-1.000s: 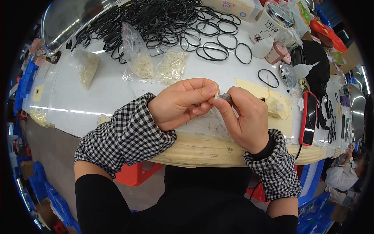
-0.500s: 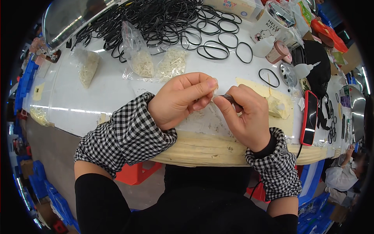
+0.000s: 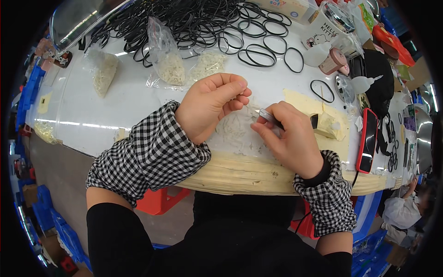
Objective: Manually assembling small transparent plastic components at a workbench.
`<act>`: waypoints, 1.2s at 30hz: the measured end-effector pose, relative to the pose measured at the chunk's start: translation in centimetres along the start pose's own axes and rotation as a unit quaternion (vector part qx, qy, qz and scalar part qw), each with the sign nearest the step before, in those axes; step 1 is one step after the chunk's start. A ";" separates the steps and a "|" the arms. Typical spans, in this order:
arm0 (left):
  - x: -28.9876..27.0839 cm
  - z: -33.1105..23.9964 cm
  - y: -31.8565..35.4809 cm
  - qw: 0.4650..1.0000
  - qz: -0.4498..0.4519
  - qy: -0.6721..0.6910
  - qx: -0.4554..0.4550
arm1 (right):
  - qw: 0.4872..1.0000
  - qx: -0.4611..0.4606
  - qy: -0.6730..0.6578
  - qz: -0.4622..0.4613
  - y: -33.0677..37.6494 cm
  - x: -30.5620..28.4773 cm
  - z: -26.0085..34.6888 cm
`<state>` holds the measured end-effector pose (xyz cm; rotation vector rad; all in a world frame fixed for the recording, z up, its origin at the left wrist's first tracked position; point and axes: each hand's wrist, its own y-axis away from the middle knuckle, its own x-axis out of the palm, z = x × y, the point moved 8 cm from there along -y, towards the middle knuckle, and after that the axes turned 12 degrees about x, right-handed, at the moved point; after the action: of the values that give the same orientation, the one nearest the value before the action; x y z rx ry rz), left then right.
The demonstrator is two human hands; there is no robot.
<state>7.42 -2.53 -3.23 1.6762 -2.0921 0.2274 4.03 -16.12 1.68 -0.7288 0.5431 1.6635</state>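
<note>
Two bare hands, the left hand [image 3: 206,104] and the right hand [image 3: 295,134], are held slightly apart above the white worktop [image 3: 76,106]. On the left, the grip is closed at the tips of thumb and forefinger; whether a tiny piece is pinched there cannot be told. On the right, the grip is closed around a small grey tool [image 3: 266,115], whose narrow tip is pointed toward the left fingertips, near but apart from them. A left finger could be nicked if the tool were allowed to slip, since no guard is seen between tip and skin. Anything small let go could be lost among the pale scraps [image 3: 232,127] strewn below, against which it would be poorly told apart. Beyond the left hand, a tall clear bag [image 3: 170,67] and a flatter clear bag [image 3: 207,65] of pale bits are set side by side, and the way to the heaped black bands [image 3: 184,23] is partly blocked by them. Another clear bag [image 3: 105,76] is placed farther left. Beside the right hand, sideways room is narrowed by a yellow wrapped block [image 3: 328,127] and a red-cased phone [image 3: 367,141], whose dark cable [image 3: 354,179] could be snagged by the checked right sleeve [image 3: 327,198].
</note>
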 end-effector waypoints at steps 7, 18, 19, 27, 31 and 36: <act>0.4 -0.4 -0.1 0.999 0.001 0.044 0.001 | 0.994 -0.026 0.103 -0.013 0.4 0.8 0.2; -0.5 -0.5 -0.4 0.997 -0.034 0.064 0.007 | 0.993 -0.053 0.105 -0.025 0.4 1.1 0.6; -0.4 -0.5 -0.4 0.998 -0.029 0.057 0.007 | 0.991 -0.052 0.119 -0.026 0.4 1.3 0.7; 1.6 0.7 0.0 0.992 0.112 0.016 -0.049 | 0.993 -0.038 0.025 -0.104 -0.1 -1.3 0.7; 2.6 1.2 0.7 0.985 0.159 0.009 -0.059 | 0.992 -0.034 -0.039 -0.112 -0.1 -1.6 0.7; 2.8 1.4 0.9 0.986 0.142 0.026 -0.082 | 0.991 -0.029 -0.062 -0.116 0.1 -1.6 1.0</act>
<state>5.72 -5.34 -3.09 1.2623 -2.2396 0.1789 3.98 -16.55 3.57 -0.6972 0.3095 1.5003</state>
